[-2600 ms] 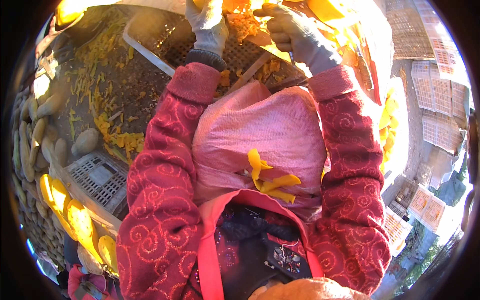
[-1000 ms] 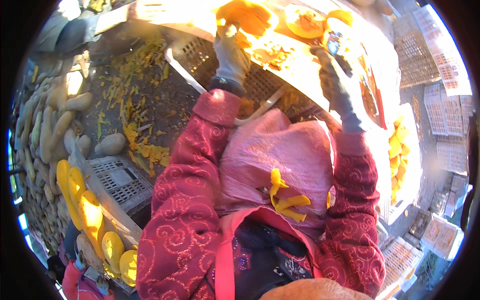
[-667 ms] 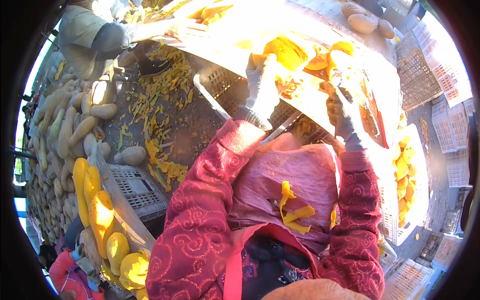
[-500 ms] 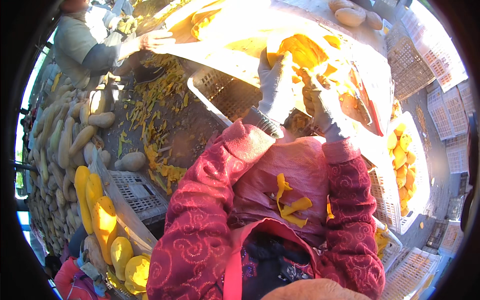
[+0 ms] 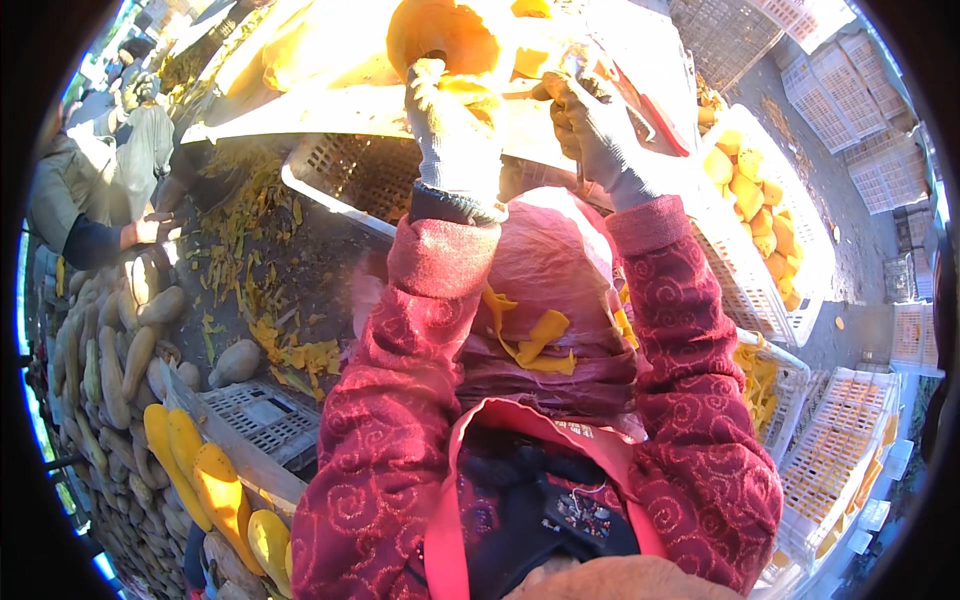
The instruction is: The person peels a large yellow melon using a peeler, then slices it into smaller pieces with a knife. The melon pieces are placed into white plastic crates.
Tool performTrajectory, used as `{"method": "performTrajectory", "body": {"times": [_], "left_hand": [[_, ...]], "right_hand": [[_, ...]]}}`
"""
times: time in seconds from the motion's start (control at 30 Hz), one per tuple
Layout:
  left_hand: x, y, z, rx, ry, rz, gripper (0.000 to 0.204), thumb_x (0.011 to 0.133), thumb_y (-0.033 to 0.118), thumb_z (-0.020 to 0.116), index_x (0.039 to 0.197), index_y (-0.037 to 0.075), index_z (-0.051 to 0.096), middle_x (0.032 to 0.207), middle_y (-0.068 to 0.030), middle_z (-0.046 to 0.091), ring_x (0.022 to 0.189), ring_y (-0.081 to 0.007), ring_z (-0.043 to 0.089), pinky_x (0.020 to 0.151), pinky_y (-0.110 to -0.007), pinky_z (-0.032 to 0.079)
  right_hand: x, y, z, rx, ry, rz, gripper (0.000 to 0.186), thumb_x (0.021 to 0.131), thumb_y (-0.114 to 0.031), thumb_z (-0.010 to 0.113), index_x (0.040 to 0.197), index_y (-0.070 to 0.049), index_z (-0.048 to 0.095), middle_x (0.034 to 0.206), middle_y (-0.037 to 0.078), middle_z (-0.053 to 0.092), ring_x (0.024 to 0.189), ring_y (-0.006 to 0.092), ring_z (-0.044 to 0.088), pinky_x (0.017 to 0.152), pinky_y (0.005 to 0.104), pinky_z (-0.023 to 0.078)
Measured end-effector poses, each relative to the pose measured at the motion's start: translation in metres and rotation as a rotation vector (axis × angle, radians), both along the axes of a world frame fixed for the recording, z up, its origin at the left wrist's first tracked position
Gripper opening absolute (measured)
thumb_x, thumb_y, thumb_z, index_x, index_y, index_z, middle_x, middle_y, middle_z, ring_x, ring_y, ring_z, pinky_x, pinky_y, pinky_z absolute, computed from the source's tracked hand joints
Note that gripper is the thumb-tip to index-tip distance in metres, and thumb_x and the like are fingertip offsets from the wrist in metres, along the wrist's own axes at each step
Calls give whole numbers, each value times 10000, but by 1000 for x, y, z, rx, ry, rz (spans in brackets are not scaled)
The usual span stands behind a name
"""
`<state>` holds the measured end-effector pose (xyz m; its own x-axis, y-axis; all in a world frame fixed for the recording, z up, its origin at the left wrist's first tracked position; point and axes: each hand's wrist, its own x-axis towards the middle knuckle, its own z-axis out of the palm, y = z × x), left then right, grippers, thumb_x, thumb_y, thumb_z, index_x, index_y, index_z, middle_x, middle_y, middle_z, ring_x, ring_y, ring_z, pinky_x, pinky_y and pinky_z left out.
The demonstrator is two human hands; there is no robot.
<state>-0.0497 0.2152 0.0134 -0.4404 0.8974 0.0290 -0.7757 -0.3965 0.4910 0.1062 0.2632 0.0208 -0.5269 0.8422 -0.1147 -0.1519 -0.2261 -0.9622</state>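
Observation:
At the far side of the bright work table (image 5: 300, 115), my left hand (image 5: 452, 125), in a pale knitted glove, is closed on a large orange squash piece (image 5: 440, 30). Its cut face shows, and glare washes out part of the fingers. My right hand (image 5: 598, 130), gloved too, hovers to the right of the squash, apart from it. Those fingers are curled together; what they hold, if anything, is hidden. Beyond that hand lie smaller orange squash chunks (image 5: 532, 60). A curved metal piece (image 5: 640, 118) lies by the red strip at the table's right.
Perforated crates stand around me, one with orange squash chunks (image 5: 750, 185) at right and one with yellow peelings (image 5: 760, 395). Peeled yellow squash (image 5: 220, 490) lie at lower left. Whole squash (image 5: 120, 370) are heaped beyond. Peelings (image 5: 240, 240) cover the floor. Another person (image 5: 110, 150) works at upper left.
My hands have drawn apart: the right one was at the squash and is now off it. The view has shifted right. The other person's hand has left the table edge.

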Motion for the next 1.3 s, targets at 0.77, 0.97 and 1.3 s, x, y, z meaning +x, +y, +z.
{"method": "performTrajectory", "body": {"times": [0.77, 0.97, 1.3], "left_hand": [[11, 13, -40, -208, 93, 311, 369, 865, 225, 627, 1190, 86, 520, 794, -69, 586, 641, -191, 597, 554, -303, 512], [31, 15, -34, -192, 127, 293, 380, 877, 290, 609, 1147, 23, 598, 1003, -65, 586, 822, -173, 588, 662, -298, 497], [48, 12, -18, 28, 216, 61, 363, 978, 403, 532, 1093, 63, 591, 997, -50, 631, 975, -162, 618, 814, -329, 528]], "right_hand": [[-2, 4, -22, 313, -110, -77, 460, 870, -298, 730, 1176, 20, 598, 997, 71, 651, 877, 139, 581, 786, 289, 487], [1, -5, -9, 210, -290, -122, 392, 842, -354, 760, 993, -41, 580, 617, -16, 500, 487, 78, 426, 457, 262, 374], [36, -1, -23, 69, 140, -59, 248, 951, -324, 613, 901, -100, 518, 558, -47, 440, 419, 37, 352, 377, 226, 243]]}}
